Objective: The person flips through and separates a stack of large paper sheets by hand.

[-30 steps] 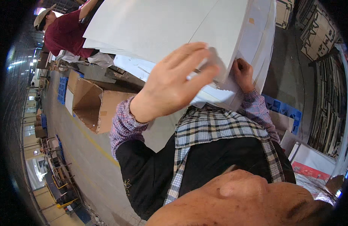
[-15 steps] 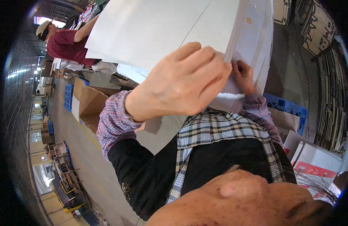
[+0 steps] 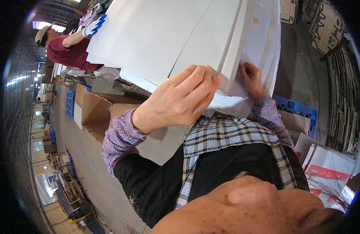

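Observation:
A thick stack of large white cardboard sheets (image 3: 168,35) lies in front of me. My left hand (image 3: 176,101) grips the near edge of the upper bundle, fingers curled over its corner. My right hand (image 3: 251,78) presses on the sheets below, at the side of the bundle, with fingertips tucked under its edge. Both wrists come out of plaid cuffs over a dark vest.
Another person in a red shirt, cap and gloves (image 3: 63,48) works at the far left end of the stack. Open brown cartons (image 3: 96,115) stand on the floor at left. A blue pallet (image 3: 301,111) and printed flat boxes (image 3: 328,167) lie at right.
My left hand has slid down along the bundle's edge toward me. The view has shifted, so more of the stack's top shows. My right hand stays at the sheets' side.

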{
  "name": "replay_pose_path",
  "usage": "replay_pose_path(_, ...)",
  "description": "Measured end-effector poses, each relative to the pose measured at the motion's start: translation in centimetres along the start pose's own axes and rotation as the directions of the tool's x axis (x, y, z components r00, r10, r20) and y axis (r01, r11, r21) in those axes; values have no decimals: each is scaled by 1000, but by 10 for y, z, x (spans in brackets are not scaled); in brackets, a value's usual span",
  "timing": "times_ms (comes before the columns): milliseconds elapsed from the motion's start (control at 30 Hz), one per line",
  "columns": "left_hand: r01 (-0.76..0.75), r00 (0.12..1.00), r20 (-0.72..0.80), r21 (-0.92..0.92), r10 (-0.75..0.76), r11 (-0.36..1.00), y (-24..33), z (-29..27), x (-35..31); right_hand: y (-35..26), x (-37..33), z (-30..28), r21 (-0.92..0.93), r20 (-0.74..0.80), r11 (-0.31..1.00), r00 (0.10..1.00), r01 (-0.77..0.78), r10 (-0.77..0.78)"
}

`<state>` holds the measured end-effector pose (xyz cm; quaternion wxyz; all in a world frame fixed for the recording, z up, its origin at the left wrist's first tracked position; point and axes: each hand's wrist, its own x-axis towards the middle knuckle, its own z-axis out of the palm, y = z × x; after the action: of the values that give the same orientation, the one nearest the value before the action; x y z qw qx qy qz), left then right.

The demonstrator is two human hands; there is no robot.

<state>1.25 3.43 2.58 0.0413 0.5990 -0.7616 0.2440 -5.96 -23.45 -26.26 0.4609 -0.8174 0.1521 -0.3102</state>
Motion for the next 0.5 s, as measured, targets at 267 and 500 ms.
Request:
replay_pose_path(267,-61,992,-104,89,70,994,-6,8,-5,-1,0,2,12,-14,1000,1000,19,-19)
replay_pose_path(500,-3,967,-253,22,9,1000,-6,26,-28,-13,-4,1,159,4,978,991,-134,135)
